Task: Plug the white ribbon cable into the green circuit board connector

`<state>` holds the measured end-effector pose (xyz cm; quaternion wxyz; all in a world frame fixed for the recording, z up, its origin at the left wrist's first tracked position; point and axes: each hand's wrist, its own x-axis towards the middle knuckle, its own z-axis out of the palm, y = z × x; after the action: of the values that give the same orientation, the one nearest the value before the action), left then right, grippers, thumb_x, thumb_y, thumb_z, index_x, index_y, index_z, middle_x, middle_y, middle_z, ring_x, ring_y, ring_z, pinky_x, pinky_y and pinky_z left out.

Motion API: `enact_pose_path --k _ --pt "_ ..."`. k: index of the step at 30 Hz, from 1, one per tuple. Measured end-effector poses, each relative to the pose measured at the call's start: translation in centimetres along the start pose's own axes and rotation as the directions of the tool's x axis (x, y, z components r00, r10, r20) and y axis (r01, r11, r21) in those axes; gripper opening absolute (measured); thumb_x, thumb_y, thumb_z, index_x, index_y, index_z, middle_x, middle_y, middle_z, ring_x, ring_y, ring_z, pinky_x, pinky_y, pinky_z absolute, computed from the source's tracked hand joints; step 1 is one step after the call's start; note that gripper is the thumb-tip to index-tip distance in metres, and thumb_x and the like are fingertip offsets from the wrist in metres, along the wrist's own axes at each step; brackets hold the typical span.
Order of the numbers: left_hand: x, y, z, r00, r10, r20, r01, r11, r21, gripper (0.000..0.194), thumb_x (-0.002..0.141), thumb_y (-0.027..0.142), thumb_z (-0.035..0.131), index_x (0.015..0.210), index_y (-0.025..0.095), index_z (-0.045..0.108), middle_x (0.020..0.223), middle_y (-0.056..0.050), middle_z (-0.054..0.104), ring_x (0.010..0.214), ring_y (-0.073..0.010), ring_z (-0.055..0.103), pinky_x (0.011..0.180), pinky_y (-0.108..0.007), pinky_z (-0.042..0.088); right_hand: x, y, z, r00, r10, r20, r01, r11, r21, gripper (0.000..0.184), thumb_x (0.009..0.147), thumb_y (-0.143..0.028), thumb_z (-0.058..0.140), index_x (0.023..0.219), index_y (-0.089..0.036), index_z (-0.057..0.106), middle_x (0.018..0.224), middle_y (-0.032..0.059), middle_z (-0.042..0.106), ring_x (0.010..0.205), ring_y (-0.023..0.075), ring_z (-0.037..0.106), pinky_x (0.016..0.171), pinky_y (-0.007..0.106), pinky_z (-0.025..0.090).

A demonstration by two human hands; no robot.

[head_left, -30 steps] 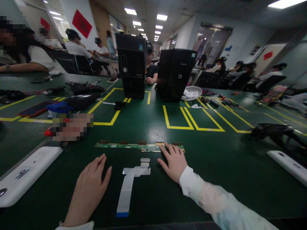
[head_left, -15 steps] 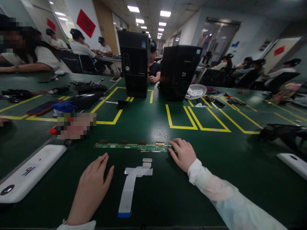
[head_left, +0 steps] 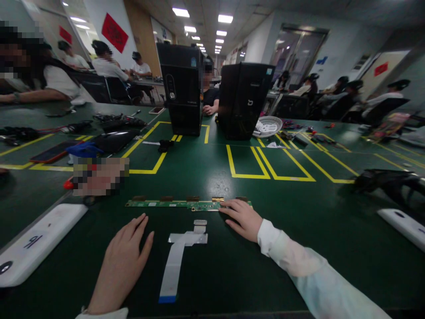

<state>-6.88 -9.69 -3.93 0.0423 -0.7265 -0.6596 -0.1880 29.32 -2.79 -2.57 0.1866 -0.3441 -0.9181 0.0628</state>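
A long, narrow green circuit board (head_left: 179,204) lies across the dark green table in front of me, with several brown tabs along its far edge. My right hand (head_left: 244,218) is over the board's right part, fingers stretched out toward the left; whether the fingertips touch it I cannot tell. Nearer to me lies a white flat ribbon cable (head_left: 172,270) with a blue end, bent at its top, with a small connector at its far end. My left hand (head_left: 126,254) rests on the table left of the cable, open, with its thumb apart and nothing held.
Two black computer towers (head_left: 182,91) stand at the back, with a person behind them. A white elongated case (head_left: 40,246) lies at left, a similar one (head_left: 400,226) at right. Tools and cables are at far left, a white basket (head_left: 268,127) at back right. Yellow tape (head_left: 254,177) marks the table.
My right hand has moved left from the board's right end and now lies over part of it. My left hand keeps its place. The whole view has shifted slightly.
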Motion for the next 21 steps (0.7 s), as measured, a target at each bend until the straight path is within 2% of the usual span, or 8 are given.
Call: enact_pose_path --k 4,6,9,11,14,17,21 --pt "-0.2 1.0 -0.8 0.990 0.142 0.002 -0.140 0.978 -0.152 0.050 0.096 0.044 0.039 0.138 0.020 0.053 0.143 -0.011 0.054 0.134 -0.0285 0.048 0.108 -0.051 0.044 -0.1 0.3 0.1 1.000 -0.007 0.010 0.007 1.000 -0.002 0.037 0.096 -0.025 0.048 0.132 -0.018 0.056 0.135 0.0133 0.057 0.125 0.0237 0.050 0.104 0.047 0.044" --pt "-0.2 2.2 -1.6 0.964 0.259 0.064 -0.241 0.949 -0.205 0.046 0.096 0.040 0.043 0.140 0.027 0.050 0.146 -0.006 0.052 0.135 -0.0251 0.047 0.108 -0.047 0.046 -0.2 0.4 0.2 1.000 -0.015 0.007 0.015 1.000 0.001 0.038 0.095 -0.024 0.049 0.132 -0.018 0.056 0.134 0.0131 0.058 0.125 0.0234 0.050 0.104 0.046 0.044" --pt "0.3 4.4 -2.9 0.862 0.464 0.202 -0.410 0.874 -0.259 0.048 0.096 0.035 0.047 0.144 0.034 0.044 0.149 -0.001 0.050 0.137 -0.0220 0.046 0.109 -0.040 0.046 -0.2 0.6 0.3 1.000 -0.022 -0.008 0.022 1.000 0.007 0.038 0.095 -0.024 0.049 0.131 -0.019 0.057 0.135 0.0135 0.057 0.125 0.0243 0.051 0.103 0.047 0.045" --pt "1.0 5.7 -3.5 0.798 0.548 0.251 -0.480 0.830 -0.285 0.050 0.096 0.032 0.047 0.146 0.034 0.042 0.149 -0.001 0.050 0.136 -0.0214 0.046 0.109 -0.040 0.046 -0.3 0.6 0.3 1.000 -0.019 -0.022 0.019 1.000 0.001 0.037 0.095 -0.024 0.049 0.131 -0.019 0.058 0.136 0.0143 0.056 0.125 0.0252 0.051 0.103 0.048 0.045" --pt "2.1 7.0 -3.6 0.737 0.605 0.301 -0.533 0.794 -0.292 0.050 0.096 0.031 0.048 0.145 0.032 0.042 0.146 -0.003 0.053 0.133 -0.0222 0.050 0.109 -0.042 0.046 -0.5 0.6 0.3 0.999 -0.009 -0.036 0.008 1.000 -0.021 0.036 0.095 -0.025 0.049 0.129 -0.018 0.059 0.135 0.0152 0.056 0.124 0.0261 0.051 0.102 0.049 0.045" --pt "2.7 7.9 -3.3 0.700 0.631 0.334 -0.551 0.775 -0.308 0.055 0.092 0.038 0.054 0.145 0.030 0.043 0.145 -0.007 0.053 0.130 -0.0249 0.052 0.107 -0.045 0.045 -0.5 0.7 0.3 1.000 -0.001 -0.026 0.000 0.999 -0.032 0.036 0.095 -0.025 0.049 0.129 -0.020 0.058 0.135 0.0149 0.056 0.123 0.0256 0.052 0.102 0.050 0.045" --pt "3.0 9.4 -2.8 0.688 0.642 0.338 -0.549 0.765 -0.337 0.056 0.092 0.045 0.053 0.144 0.025 0.044 0.142 -0.010 0.055 0.128 -0.0254 0.052 0.105 -0.044 0.045 -0.6 0.8 0.3 1.000 -0.007 -0.022 0.006 0.999 -0.032 0.036 0.094 -0.024 0.051 0.129 -0.019 0.058 0.135 0.0149 0.056 0.124 0.0253 0.052 0.102 0.049 0.045"
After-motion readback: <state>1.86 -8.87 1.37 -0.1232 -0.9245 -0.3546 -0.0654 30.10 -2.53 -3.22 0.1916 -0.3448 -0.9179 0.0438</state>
